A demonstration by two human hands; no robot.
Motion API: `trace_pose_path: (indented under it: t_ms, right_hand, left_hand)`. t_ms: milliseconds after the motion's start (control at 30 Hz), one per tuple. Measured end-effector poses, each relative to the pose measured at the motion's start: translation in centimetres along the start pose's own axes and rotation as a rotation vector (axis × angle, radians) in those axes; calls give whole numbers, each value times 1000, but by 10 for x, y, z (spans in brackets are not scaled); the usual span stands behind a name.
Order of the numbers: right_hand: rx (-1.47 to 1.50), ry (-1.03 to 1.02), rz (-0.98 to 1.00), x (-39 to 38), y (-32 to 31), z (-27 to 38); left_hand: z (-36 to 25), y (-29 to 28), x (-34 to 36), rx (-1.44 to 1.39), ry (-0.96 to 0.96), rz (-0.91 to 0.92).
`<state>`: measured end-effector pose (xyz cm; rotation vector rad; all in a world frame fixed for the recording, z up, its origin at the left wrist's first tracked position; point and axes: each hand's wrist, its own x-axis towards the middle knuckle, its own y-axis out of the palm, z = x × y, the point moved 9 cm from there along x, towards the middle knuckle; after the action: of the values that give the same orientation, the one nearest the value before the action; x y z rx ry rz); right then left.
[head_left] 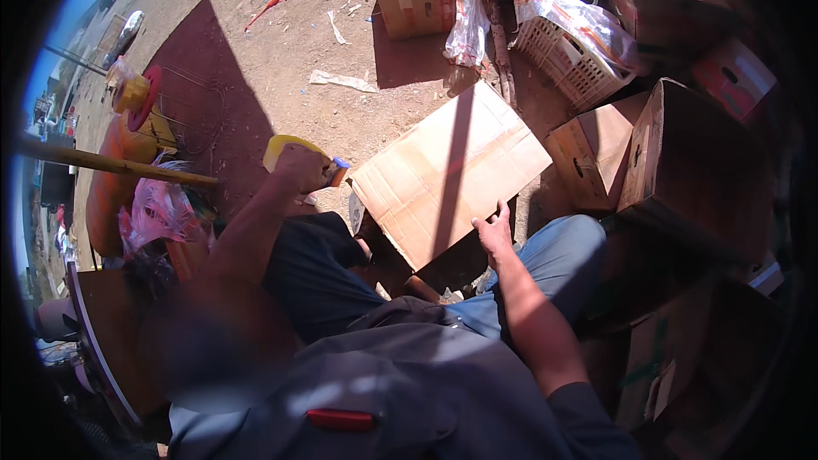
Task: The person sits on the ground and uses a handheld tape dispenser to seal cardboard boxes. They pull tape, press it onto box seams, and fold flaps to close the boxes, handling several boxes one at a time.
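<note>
My left hand (300, 169) is closed round a tape dispenser carrying a wide yellow roll of tape (284, 147). Its blue and orange end (339, 172) points right, near the upper left corner of a cardboard box (452, 175). That box lies tilted in front of my knees, its broad brown face up, with a dark band of shadow across it. At its near right edge, my right hand (496, 234) rests against the cardboard, thumb and forefinger stretched apart. The other fingers of that hand are partly hidden.
Brown cartons (596, 153) stand close on my right. Beyond them is a cream plastic crate (571, 60) covered with clear plastic. Another carton (416, 8) sits farther ahead. On the left, a yellow pole (128, 166) reaches in above pink plastic strips (162, 213).
</note>
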<state>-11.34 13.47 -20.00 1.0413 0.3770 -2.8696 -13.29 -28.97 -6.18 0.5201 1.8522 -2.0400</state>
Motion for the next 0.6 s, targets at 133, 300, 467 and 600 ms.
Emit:
trace_pose_path:
  t_ms: [133, 300, 467, 600]
  right_hand:
    - [-108, 38, 1, -7, 0, -2]
    - [31, -44, -238, -6, -36, 14]
    - [-634, -103, -154, 4, -30, 54]
    - [-232, -474, 240, -39, 9, 114]
  left_hand:
    - [-12, 30, 7, 61, -285, -285]
    - [-94, 83, -11, 154, 184, 148]
    - [-109, 55, -63, -84, 159, 156]
    - [-107, -19, -94, -682, 201, -248]
